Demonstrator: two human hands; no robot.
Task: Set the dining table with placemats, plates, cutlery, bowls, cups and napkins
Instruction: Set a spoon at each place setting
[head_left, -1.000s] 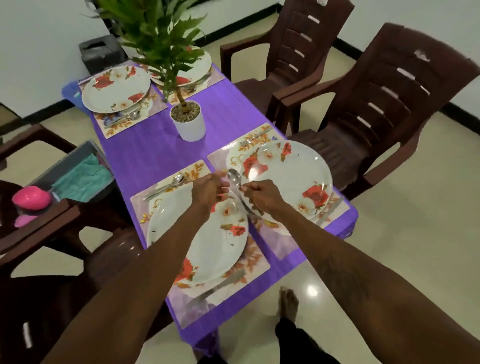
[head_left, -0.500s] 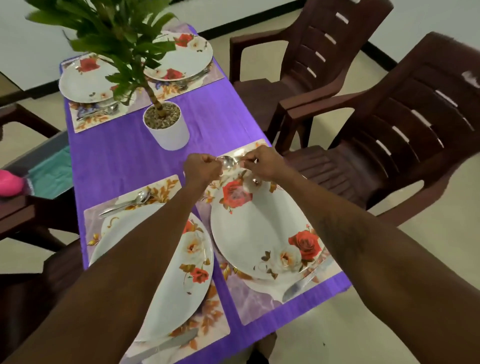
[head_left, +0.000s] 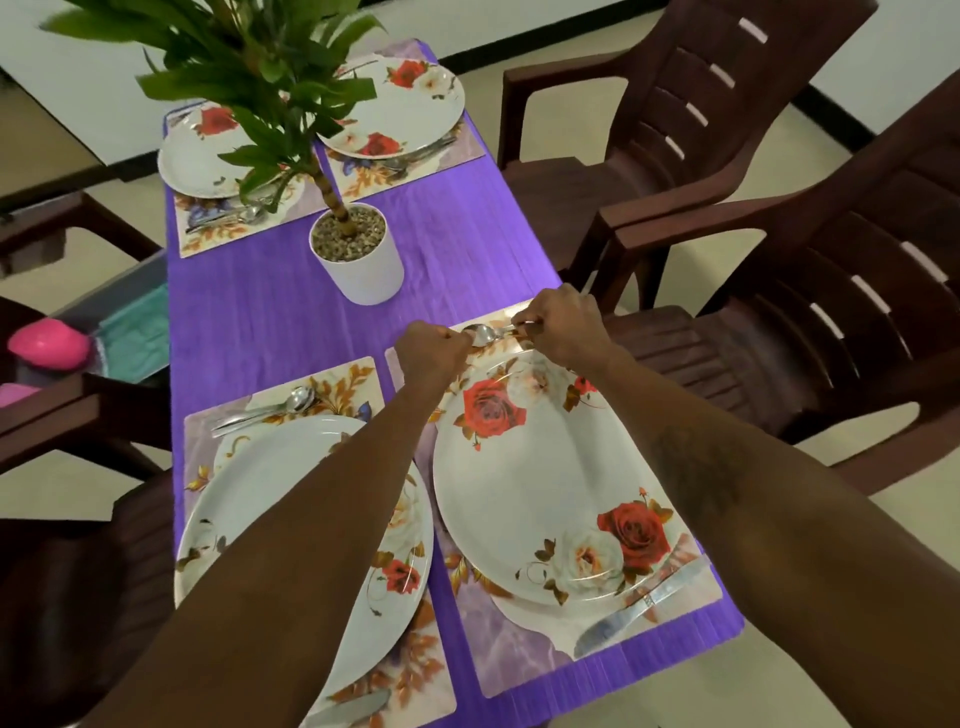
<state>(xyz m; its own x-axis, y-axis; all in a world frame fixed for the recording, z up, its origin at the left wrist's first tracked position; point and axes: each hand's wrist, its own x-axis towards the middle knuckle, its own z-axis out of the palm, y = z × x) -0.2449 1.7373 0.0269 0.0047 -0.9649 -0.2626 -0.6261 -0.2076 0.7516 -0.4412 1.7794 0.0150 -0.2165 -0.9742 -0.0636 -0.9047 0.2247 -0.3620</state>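
Observation:
On the purple table (head_left: 260, 322) lie several floral placemats, each with a white rose-patterned plate. Both hands work at the far edge of the near right plate (head_left: 540, 483). My right hand (head_left: 563, 327) pinches the handle of a silver spoon (head_left: 480, 335) lying just beyond that plate's rim on the right placemat (head_left: 514, 660). My left hand (head_left: 431, 351) is curled at the spoon's bowl end; whether it grips the spoon is hidden. A knife (head_left: 641, 605) lies at the plate's near side. The near left plate (head_left: 249, 499) has a spoon (head_left: 270, 410) beyond it and a knife (head_left: 348, 709) near it.
A potted plant in a white pot (head_left: 361, 260) stands mid-table. Two far settings with plates (head_left: 400, 109) and cutlery sit behind it. Brown plastic chairs (head_left: 779, 322) line the right side and the left. A grey bin with teal cloth (head_left: 135, 338) and pink bowls (head_left: 47, 343) sits at left.
Both hands carried the spoon from between the two near plates to the far edge of the right plate and lowered it there. The view moved closer over the table.

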